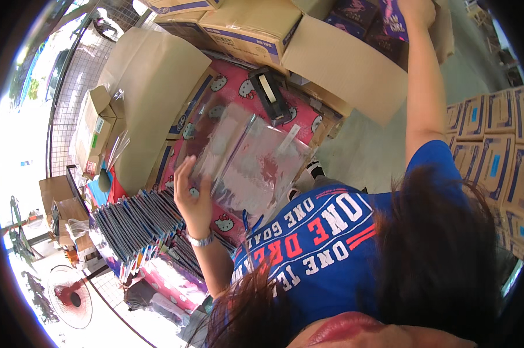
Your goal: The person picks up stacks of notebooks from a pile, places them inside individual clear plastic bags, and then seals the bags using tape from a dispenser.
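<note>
The left hand (193, 200) grips a clear plastic sleeve (247, 162), fingers curled round its left edge and thumb along the side; a metal watch (201, 239) sits on that wrist. The sleeve is glossy and see-through, tilted, and held up over a pink cartoon-cat cloth (239, 87) that covers the surface below it. It seems to be lifted off the cloth, though I cannot tell for sure whether its far corner rests on it.

The right hand (416, 10) is stretched far out to the upper right, at the rim of the view, over a stack of purple printed packs (369, 20) that lie in an open cardboard box (337, 64). Whether it is open or closed on something I cannot tell; the edge of the view cuts it off.

A black tape dispenser (272, 95) stands on the cloth near its far edge, just beyond the sleeve. To the left of the left hand, at the near left corner of the surface, a row of thin dark-blue books (137, 232) stands packed on edge. Closed cardboard boxes (250, 26) are piled behind the surface, and more boxes with blue labels (497, 156) are stacked at the far right. A red fan (70, 296) stands on the floor at the lower left. The person wears a blue shirt (326, 243) with white and red lettering.
</note>
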Demonstrator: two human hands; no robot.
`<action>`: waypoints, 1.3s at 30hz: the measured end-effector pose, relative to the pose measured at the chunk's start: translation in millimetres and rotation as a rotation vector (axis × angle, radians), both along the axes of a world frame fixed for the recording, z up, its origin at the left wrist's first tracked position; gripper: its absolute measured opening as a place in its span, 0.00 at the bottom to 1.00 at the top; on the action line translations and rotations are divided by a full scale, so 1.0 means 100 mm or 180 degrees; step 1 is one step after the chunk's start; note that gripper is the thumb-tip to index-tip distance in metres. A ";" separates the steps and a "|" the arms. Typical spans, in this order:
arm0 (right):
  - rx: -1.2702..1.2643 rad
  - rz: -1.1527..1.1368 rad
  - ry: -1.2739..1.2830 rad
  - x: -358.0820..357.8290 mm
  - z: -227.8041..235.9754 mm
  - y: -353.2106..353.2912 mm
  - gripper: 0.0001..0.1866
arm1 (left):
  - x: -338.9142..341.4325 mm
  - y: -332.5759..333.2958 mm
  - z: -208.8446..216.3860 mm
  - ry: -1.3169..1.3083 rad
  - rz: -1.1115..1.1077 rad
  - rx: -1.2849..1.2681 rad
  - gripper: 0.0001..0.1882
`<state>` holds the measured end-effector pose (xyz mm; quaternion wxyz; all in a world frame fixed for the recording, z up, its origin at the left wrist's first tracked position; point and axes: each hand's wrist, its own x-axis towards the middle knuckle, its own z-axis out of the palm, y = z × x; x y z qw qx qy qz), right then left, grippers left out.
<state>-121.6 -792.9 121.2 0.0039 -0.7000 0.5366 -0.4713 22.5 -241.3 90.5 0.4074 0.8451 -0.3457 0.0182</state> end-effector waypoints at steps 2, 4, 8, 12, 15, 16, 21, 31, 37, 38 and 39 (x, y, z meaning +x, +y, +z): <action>0.0271 -0.0411 -0.0073 -0.11 -0.62 -0.96 0.40 | -0.02 0.17 -0.02 0.0345 0.0239 -0.0053 0.21; -0.0303 -0.0823 0.0361 -0.26 -1.34 -1.84 0.39 | -0.03 0.35 -0.01 0.0313 0.0433 0.0018 0.21; 0.0995 -0.1252 0.0561 -0.24 -2.09 -2.07 0.30 | -0.09 0.74 0.09 0.0079 0.1038 0.0199 0.19; 0.1616 0.0775 0.1004 0.19 -1.69 -1.00 0.26 | -0.38 1.73 0.48 -0.0736 0.2559 0.0244 0.17; 0.0583 0.1121 0.0249 0.21 -1.17 -0.17 0.19 | -0.54 2.35 0.55 -0.0613 0.4128 -0.0351 0.18; 0.0659 0.1458 -0.0452 0.36 -1.04 0.23 0.14 | -0.68 2.78 0.50 -0.0958 0.4806 0.0179 0.18; 0.1322 0.4596 -0.1070 1.14 -1.18 2.43 0.09 | -1.18 4.53 -0.67 0.0347 0.3683 0.2535 0.26; 0.3926 0.7970 0.2119 0.82 -1.48 5.89 0.41 | -0.98 4.30 -0.54 0.3266 0.3708 -0.0271 0.35; 0.5285 0.7038 0.1617 0.67 -1.35 6.68 0.49 | -0.83 3.91 -0.25 0.2565 0.3501 0.0818 0.29; 0.5313 0.6970 0.1446 0.64 -1.36 6.72 0.49 | -0.86 3.90 -0.29 0.2420 0.3502 0.0676 0.28; 0.5431 0.6942 0.1475 0.65 -1.37 6.74 0.51 | -0.88 3.88 -0.32 0.2273 0.3495 0.0540 0.27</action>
